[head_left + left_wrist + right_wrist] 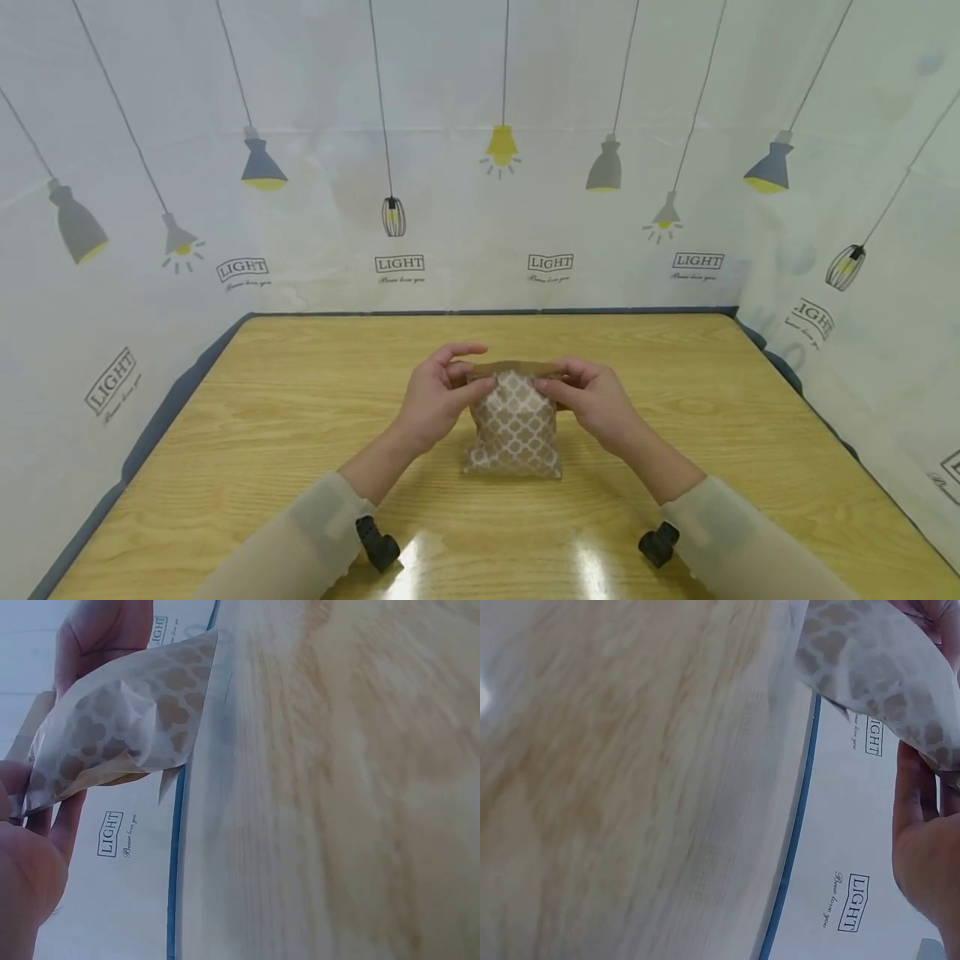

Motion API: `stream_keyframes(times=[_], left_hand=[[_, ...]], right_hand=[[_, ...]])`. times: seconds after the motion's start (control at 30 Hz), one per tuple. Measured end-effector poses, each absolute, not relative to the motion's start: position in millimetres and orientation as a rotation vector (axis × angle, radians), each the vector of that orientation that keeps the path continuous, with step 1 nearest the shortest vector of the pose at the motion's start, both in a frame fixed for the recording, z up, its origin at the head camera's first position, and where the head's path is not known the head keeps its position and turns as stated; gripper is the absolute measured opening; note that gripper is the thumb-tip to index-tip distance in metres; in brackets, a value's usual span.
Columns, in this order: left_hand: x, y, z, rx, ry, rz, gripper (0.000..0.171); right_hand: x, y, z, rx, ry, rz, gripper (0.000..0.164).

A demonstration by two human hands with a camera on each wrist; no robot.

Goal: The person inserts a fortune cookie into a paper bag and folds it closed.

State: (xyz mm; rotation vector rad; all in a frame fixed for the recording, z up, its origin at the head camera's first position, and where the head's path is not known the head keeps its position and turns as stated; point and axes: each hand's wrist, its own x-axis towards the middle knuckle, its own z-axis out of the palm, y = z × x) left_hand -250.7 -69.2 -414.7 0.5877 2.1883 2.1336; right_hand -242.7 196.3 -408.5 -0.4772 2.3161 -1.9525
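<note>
A small brown paper bag (pixel 515 425) with a white lattice pattern stands upright on the table in the head view, its plain brown top edge folded or bent over. My left hand (pixel 438 396) pinches the bag's upper left corner, thumb on the near face and index finger stretched out above. At the upper right corner my right hand (pixel 592 396) pinches the bag the same way, with its thumb on the front. The left wrist view shows the bag (pixel 135 720) bulging between both hands. Part of it also appears in the right wrist view. What is inside stays hidden.
The wooden table (pixel 300 400) has a dark blue edge strip along its back and sides. Behind it hangs a pale cloth (pixel 450 167) printed with lamps and the word LIGHT. Black wrist cameras, one on each sleeve, sit low in the head view.
</note>
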Motion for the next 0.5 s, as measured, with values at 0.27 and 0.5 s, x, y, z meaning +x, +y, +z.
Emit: stream_keyframes(times=[0.27, 0.5], left_hand=[[-249.7, -70.7, -416.0, 0.652, 2.223, 2.128, 0.042], [-249.4, -74.4, -417.6, 0.839, 2.355, 1.991, 0.036]], right_hand=[[-240.9, 201.9, -410.1, -0.542, 2.335, -1.903, 0.030], [-240.4, 206.1, -409.7, -0.631, 2.371, -1.821, 0.033]])
